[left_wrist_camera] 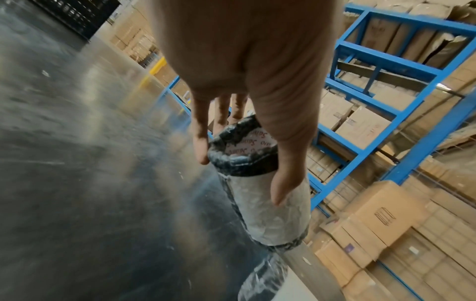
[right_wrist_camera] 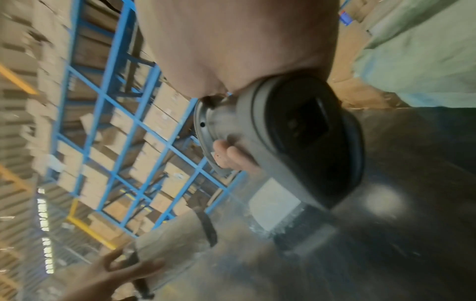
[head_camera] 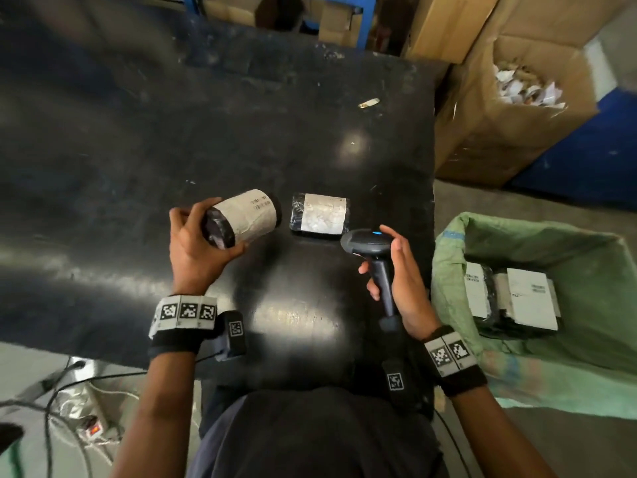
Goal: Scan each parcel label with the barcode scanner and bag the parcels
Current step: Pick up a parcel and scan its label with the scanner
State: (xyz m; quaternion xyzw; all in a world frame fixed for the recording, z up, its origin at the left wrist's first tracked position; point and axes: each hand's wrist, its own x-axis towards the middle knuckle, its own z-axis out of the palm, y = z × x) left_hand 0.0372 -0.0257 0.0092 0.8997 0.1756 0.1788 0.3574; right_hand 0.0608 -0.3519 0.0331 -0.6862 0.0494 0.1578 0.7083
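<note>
Black film wraps the round parcel (head_camera: 243, 217), gripped at one end by the left hand (head_camera: 193, 250) above the tabletop's near edge, label up, print too blurred to read. Right hand (head_camera: 396, 281) clasps the scanner (head_camera: 370, 248); next, aim it, then use the green sack (head_camera: 458, 270).

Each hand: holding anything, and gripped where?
Left hand grips the cylindrical parcel by its near black-wrapped end. Right hand holds the barcode scanner by its handle.
</note>
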